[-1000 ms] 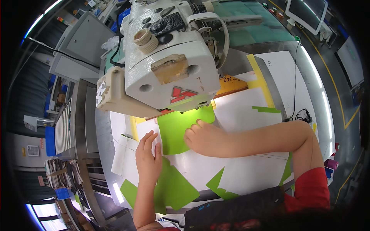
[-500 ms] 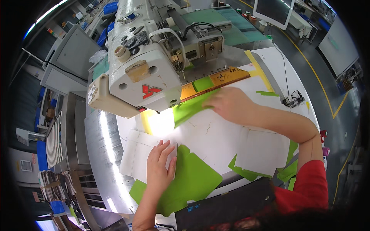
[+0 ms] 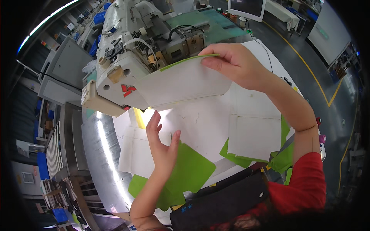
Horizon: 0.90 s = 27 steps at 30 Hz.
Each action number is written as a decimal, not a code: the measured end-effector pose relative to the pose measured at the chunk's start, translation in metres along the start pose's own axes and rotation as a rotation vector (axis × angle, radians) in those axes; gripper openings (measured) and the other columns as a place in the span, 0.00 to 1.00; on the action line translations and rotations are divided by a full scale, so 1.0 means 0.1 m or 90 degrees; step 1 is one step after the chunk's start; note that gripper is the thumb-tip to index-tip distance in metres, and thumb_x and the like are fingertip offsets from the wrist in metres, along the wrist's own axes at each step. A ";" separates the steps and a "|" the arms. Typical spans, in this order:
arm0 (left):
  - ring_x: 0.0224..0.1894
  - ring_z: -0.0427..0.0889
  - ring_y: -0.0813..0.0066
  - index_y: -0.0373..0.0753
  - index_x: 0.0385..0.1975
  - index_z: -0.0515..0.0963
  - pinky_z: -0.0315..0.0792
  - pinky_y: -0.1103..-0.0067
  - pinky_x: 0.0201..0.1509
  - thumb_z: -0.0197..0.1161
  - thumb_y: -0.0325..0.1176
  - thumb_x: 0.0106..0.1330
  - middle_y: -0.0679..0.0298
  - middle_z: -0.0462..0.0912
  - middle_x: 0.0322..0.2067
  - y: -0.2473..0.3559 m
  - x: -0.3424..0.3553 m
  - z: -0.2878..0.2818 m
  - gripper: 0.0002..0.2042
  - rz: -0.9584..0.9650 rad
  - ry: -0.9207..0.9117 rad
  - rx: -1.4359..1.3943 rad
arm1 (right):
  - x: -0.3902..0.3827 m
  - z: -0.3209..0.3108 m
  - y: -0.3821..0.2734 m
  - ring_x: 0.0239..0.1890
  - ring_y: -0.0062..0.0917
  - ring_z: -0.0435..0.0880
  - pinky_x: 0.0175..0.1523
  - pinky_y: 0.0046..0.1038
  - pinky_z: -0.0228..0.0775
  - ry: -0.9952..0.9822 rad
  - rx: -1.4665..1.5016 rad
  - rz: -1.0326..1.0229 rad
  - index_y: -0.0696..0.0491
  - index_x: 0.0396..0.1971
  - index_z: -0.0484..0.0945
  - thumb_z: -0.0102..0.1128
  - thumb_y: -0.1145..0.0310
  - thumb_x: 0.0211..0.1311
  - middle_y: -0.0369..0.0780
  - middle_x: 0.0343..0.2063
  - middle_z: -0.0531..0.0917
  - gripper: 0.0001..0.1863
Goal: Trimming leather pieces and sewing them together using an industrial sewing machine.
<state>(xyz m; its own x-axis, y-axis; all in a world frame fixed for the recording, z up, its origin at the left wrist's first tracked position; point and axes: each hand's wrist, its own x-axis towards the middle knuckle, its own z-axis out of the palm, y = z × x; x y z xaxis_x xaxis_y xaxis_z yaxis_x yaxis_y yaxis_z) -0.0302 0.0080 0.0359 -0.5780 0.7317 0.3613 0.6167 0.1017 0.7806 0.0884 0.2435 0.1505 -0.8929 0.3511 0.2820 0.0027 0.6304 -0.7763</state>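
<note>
My right hand pinches the upper right edge of a fabric piece, white on the side facing me with a thin green edge on top. It is held upright in front of the white sewing machine and hides part of the machine's work area. My left hand is open with its fingers apart, holding nothing. Beside and beneath that hand lie a white panel and a bright green fabric piece.
On the right of the white tabletop lies a stack of white-backed green pieces. A dark cloth covers the near edge. Thread spools stand at the right rim, and a monitor is at the back.
My right hand has risen with the fabric piece, lifting it off the table and bringing its white side into view. My left hand has come up off the white panel.
</note>
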 end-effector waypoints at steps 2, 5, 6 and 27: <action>0.59 0.66 0.60 0.32 0.61 0.58 0.61 0.70 0.61 0.66 0.27 0.55 0.54 0.68 0.56 0.09 0.11 0.05 0.34 0.037 0.137 -0.048 | -0.06 -0.15 -0.07 0.32 0.09 0.76 0.36 0.16 0.67 -0.008 0.156 -0.055 0.58 0.41 0.77 0.52 0.68 0.65 0.32 0.29 0.80 0.10; 0.58 0.68 0.65 0.33 0.61 0.60 0.61 0.72 0.61 0.67 0.27 0.54 0.57 0.71 0.52 0.21 0.19 0.10 0.33 -0.038 0.099 -0.197 | -0.12 -0.31 -0.16 0.32 0.10 0.77 0.37 0.15 0.68 0.013 0.204 -0.033 0.58 0.41 0.76 0.52 0.68 0.66 0.32 0.31 0.81 0.11; 0.50 0.72 0.72 0.32 0.53 0.69 0.63 0.76 0.58 0.67 0.26 0.55 0.62 0.75 0.45 0.26 0.20 0.09 0.25 -0.064 0.091 -0.245 | -0.14 -0.34 -0.17 0.31 0.10 0.77 0.37 0.14 0.69 0.038 0.166 0.003 0.58 0.40 0.77 0.52 0.67 0.66 0.32 0.30 0.81 0.11; 0.36 0.72 0.84 0.36 0.35 0.75 0.65 0.84 0.43 0.59 0.31 0.65 0.70 0.78 0.32 0.62 0.20 0.05 0.05 -0.184 -0.012 -0.463 | -0.24 -0.45 -0.04 0.29 0.09 0.75 0.36 0.15 0.68 0.070 0.243 0.084 0.58 0.35 0.78 0.56 0.62 0.63 0.31 0.28 0.80 0.13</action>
<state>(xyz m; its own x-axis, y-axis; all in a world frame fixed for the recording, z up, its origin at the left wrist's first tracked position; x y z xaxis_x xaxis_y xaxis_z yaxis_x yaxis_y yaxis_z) -0.0006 0.0322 0.0885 -0.6496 0.7550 0.0889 -0.0656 -0.1721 0.9829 0.1299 0.2640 0.1726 -0.8427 0.4961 0.2091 -0.0722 0.2806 -0.9571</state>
